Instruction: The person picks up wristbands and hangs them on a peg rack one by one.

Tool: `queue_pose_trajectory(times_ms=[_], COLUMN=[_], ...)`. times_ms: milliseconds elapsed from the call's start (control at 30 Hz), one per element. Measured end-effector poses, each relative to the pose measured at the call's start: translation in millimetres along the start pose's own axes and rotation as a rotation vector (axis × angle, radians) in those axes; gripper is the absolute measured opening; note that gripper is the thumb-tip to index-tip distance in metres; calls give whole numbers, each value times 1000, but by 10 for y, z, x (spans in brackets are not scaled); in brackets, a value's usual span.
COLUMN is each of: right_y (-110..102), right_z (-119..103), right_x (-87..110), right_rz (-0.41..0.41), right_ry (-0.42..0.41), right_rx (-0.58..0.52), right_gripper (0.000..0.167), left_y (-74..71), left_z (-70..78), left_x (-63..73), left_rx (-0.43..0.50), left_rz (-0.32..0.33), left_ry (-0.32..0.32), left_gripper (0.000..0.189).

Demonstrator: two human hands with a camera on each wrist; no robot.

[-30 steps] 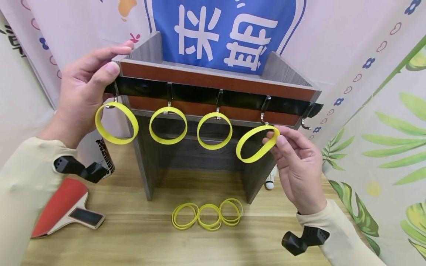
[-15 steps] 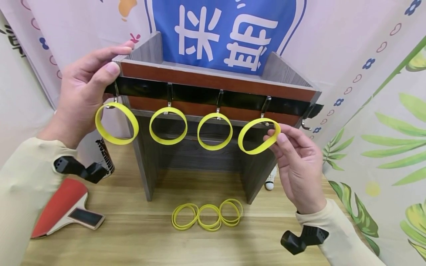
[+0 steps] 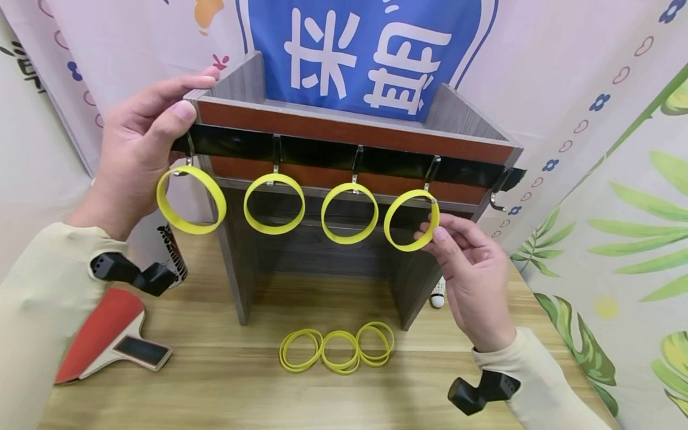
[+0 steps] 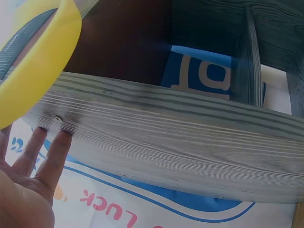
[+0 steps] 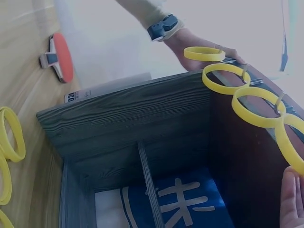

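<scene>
My right hand point(image 3: 473, 275) pinches the lower right of a yellow silicone wristband point(image 3: 395, 230), between thumb and fingers. That band hangs at the fourth hook point(image 3: 432, 173) of a black rail point(image 3: 317, 150). Three more yellow wristbands point(image 3: 349, 239) hang from the hooks to its left; the far-right hook point(image 3: 497, 202) carries none. With my left hand point(image 3: 134, 143) I hold the left top corner of the grey wooden shelf point(image 3: 231, 257), thumb on the front. In the left wrist view, fingertips point(image 4: 59, 137) touch the shelf's outer side.
Several loose yellow wristbands point(image 3: 340, 352) lie overlapping on the wooden table point(image 3: 258, 400). A red table tennis bat point(image 3: 107, 328) lies at the left, with a white cylinder point(image 3: 156, 239) behind it. A shuttlecock point(image 3: 438, 295) lies beside the shelf's right leg.
The right hand has raised the fourth wristband to its hook and shifted slightly left. The band has gone from squeezed to nearly round. My left hand keeps its place on the corner.
</scene>
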State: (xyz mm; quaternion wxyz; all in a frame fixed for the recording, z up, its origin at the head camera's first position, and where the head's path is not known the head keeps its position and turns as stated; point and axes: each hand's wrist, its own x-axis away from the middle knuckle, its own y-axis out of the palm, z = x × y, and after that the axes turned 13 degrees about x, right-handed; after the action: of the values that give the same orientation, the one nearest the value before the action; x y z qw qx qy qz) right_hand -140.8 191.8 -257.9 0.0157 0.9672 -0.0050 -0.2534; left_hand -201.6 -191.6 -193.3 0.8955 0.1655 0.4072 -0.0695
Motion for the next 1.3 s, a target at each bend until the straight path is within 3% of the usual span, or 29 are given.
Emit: queue_pose_trajectory(times_ms=[467, 667, 867, 1033, 1167, 1300], right_y=[10, 58, 116, 211, 311, 424], right_z=[147, 361, 597, 865, 1092, 1270], right_x=[38, 111, 189, 269, 360, 439], right_rz=[-66, -156, -261, -449, -552, -619], right_ry=[-18, 9, 145, 271, 369, 413], right_rx=[10, 64, 212, 347, 387, 431], right_gripper=[23, 28, 24, 30, 29, 27], left_y=[6, 11, 19, 21, 22, 19], left_z=[3, 5, 5, -1, 1, 7], left_x=[-10, -6, -8, -8, -3, -1], left_rx=[9, 31, 16, 17, 11, 21], left_rz=[1, 7, 6, 10, 12, 11], left_ry=[4, -1, -6, -2, -4, -17], left_gripper=[35, 35, 35, 35, 35, 36])
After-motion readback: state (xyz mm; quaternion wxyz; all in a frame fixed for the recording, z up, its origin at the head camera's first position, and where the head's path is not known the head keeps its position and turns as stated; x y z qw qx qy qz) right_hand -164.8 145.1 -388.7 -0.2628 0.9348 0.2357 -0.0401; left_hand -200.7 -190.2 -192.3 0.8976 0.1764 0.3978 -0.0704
